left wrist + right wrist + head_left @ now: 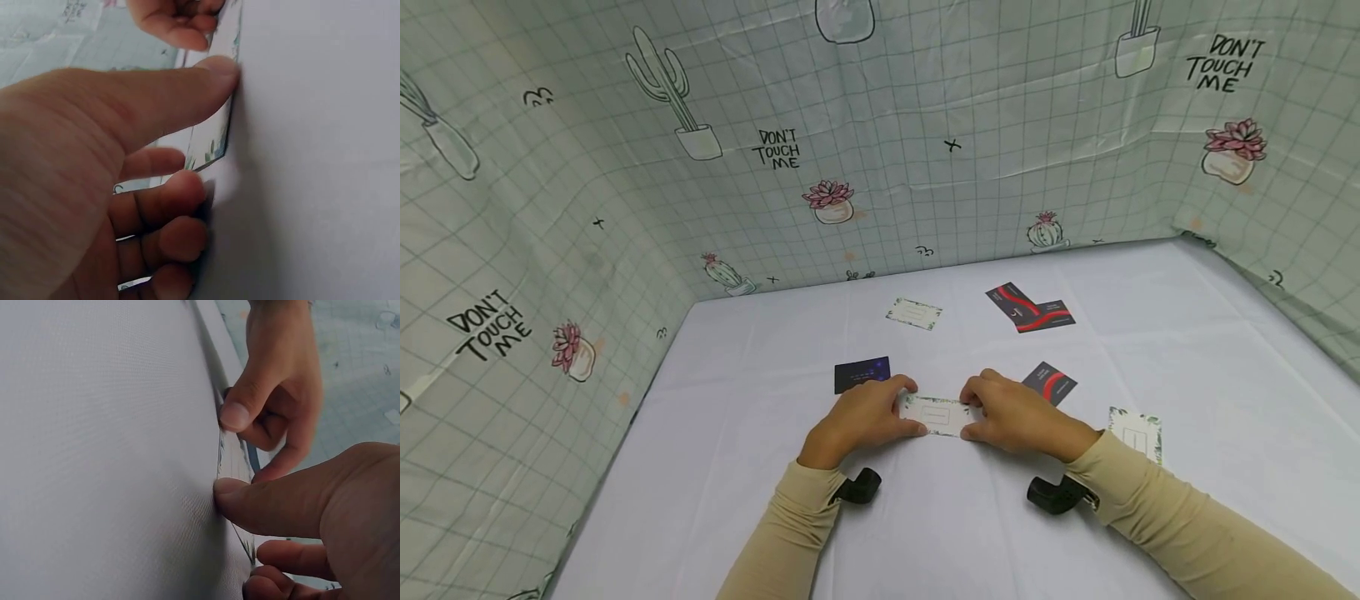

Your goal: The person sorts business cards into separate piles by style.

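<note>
A white card with a green leafy border (936,415) lies low over the white tablecloth between the two hands. My left hand (867,417) pinches its left end, the thumb at the near edge and a finger at the far edge. At the right end my right hand (1011,415) grips the card the same way. In the left wrist view the left thumb (215,72) presses on the card's edge. The right thumb (234,494) touches that edge in the right wrist view. A dark blue card (859,373) lies just beyond the left hand.
Partly behind the right hand lies a black and red card (1051,383). Two overlapping black and red cards (1030,310) are farther back. One leafy white card (914,313) lies at the back, another (1137,433) by the right forearm. Printed cloth walls (895,108) enclose the table.
</note>
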Demonstrator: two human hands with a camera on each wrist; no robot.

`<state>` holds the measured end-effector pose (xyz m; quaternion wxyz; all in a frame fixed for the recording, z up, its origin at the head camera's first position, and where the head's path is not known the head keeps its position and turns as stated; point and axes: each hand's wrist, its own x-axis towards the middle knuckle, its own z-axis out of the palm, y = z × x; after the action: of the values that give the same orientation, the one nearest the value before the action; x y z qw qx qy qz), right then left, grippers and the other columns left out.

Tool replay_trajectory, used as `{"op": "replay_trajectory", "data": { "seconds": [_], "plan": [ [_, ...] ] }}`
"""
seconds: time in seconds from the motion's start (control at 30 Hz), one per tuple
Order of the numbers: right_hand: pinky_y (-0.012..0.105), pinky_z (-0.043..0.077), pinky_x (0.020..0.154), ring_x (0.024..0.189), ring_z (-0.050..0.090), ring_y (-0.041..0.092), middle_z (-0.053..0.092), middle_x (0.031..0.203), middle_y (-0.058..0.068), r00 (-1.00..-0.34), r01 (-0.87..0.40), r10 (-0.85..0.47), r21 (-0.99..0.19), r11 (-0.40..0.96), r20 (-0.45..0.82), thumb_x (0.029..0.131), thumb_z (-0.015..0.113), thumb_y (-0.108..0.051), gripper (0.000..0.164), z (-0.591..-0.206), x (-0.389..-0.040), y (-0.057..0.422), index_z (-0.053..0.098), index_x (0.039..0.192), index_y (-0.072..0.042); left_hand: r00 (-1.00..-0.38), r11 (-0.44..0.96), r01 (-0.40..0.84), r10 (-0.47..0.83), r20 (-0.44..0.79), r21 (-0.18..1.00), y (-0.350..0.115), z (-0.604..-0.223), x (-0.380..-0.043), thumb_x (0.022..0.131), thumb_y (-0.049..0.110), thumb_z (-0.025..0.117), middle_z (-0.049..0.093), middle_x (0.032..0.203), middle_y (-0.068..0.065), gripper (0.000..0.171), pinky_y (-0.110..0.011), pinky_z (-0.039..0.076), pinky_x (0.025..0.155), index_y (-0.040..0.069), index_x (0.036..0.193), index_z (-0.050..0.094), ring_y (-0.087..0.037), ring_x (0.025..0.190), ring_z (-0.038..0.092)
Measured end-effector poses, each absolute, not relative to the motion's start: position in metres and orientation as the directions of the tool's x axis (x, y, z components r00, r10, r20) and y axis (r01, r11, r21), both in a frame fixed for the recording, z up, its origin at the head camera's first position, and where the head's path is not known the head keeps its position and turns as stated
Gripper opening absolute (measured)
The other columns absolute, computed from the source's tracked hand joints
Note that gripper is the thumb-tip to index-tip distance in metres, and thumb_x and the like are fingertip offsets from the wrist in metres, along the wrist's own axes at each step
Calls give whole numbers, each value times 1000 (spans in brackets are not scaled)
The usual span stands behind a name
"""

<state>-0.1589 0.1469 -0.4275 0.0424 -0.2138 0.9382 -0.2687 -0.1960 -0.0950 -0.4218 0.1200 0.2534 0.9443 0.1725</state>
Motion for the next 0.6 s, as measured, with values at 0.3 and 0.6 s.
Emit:
{"op": "replay_trajectory", "data": {
  "seconds": [0.3, 0.6],
  "plan": [
    [32, 45, 73, 80, 50, 12, 52, 94, -1, -908, -362, -419, -554, 750, 27, 81, 82, -20, 34, -428, -159, 147, 61, 106, -10, -819, 776, 451, 556, -141, 442, -99, -419, -198, 84, 40, 80, 56, 76, 7, 51, -27, 41, 61, 19, 128, 64, -9, 65, 50],
    [30, 45, 71, 78, 51, 10, 53, 90, -2, -901, -388, -428, -575, 720, 72, 81, 81, -18, 39, -431, -159, 148, 60, 111, -6, -819, 761, 440, 558, -134, 477, -97, -420, -198, 82, 37, 83, 57, 78, 9, 49, -25, 41, 61, 15, 120, 59, -6, 65, 51]
  ]
}}
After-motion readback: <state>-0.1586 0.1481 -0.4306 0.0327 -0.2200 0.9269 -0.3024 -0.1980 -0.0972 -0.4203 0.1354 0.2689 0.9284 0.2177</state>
